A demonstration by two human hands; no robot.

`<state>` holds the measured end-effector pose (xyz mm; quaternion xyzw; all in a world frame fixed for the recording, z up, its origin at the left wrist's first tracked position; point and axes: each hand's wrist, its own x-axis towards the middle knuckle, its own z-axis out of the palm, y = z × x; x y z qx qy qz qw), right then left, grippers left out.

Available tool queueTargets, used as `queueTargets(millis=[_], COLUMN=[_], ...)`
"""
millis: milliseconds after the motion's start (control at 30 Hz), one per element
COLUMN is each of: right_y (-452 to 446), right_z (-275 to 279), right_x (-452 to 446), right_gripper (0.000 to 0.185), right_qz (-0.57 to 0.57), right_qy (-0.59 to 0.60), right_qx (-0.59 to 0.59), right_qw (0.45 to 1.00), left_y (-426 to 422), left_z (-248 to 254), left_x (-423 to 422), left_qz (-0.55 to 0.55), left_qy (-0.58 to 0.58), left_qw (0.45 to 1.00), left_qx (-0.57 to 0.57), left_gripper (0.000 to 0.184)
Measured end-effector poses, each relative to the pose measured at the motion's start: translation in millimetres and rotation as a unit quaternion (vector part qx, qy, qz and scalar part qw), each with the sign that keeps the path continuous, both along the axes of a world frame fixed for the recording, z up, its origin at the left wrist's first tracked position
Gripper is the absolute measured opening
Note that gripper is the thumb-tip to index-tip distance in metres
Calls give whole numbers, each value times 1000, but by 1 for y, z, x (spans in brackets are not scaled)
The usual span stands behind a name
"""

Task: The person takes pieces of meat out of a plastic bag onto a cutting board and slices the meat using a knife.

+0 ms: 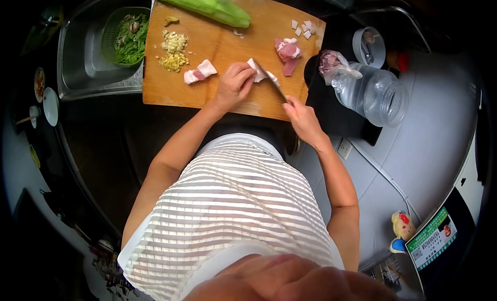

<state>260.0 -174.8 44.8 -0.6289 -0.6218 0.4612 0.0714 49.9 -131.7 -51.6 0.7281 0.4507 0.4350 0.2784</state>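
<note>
A person in a white-striped top (243, 192) works over a wooden cutting board (222, 45), the right hand (302, 119) closed around the handle of a knife (279, 87). The left hand (234, 86), fingers bunched close together, rests against a piece of pale pork fat (257, 73) toward the board's near edge, the blade set across it; from where I stand, I cannot tell how deep it has cut. Left of that hand lies a slice of fatty pork (200, 71); right of the knife sits a chunk of lean pork (288, 51), with diced white cubes (305, 30) beyond. Chopped garlic (174, 41) adjoins a yellow mince (174, 62) at the board's left side, near a long green gourd (207, 6). Leafy greens (135, 42) lie in a colander (109, 42) in the sink (77, 52).
</note>
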Motion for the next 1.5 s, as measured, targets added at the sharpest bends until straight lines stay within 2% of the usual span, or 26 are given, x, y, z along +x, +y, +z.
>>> queueTargets(millis=[33,67,167,200,467,667,733,833,867,1000,1100,1267,1433,1500], right_y=[0,2,-3,-3,-6,38,57,47,41,4,-4,-11,2,17], right_z=[6,15,17,19,25,-2,-4,-16,-8,2,16,30,24,14], right_x=[4,5,3,1,-7,-45,-64,-58,-55,-19,-9,-18,-19,-27], right_gripper=[34,32,31,31,36,39,38,37,37,39,40,39,39,38], right_qz=[-35,-43,31,55,63,77,95,82,80,47,-8,28,59,78], right_qy=[20,24,42,22,-21,-56,-29,-7,-50,-80,-18,-41,-61,-61], right_qx=[-47,-18,36,7,-15,1,17,58,29,5,-36,-28,-46,-11], right_qw=[998,999,998,998,998,995,995,995,995,996,999,998,995,995], left_y=[0,0,-2,-2,-2,1,1,-2,1,0,0,-2,0,1], left_z=[0,1,2,3,4,-4,-3,-2,-3,-3,-1,-1,-1,-2], left_x=[0,0,0,-1,-2,-4,-2,-4,-4,-1,-1,-5,-3,-3], left_qz=[0,5,5,6,-9,-30,-29,-30,-33,-9,1,-21,-17,-16], left_qy=[1,9,13,17,23,15,15,21,23,-4,-22,-3,-5,-9], left_qw=[1000,1000,1000,1000,999,999,999,999,999,1000,1000,1000,1000,1000], left_qx=[2,7,0,-3,-31,-10,-16,-9,4,1,6,-16,-15,-9], left_gripper=[22,22,24,24,26,24,23,22,23,21,20,27,25,24])
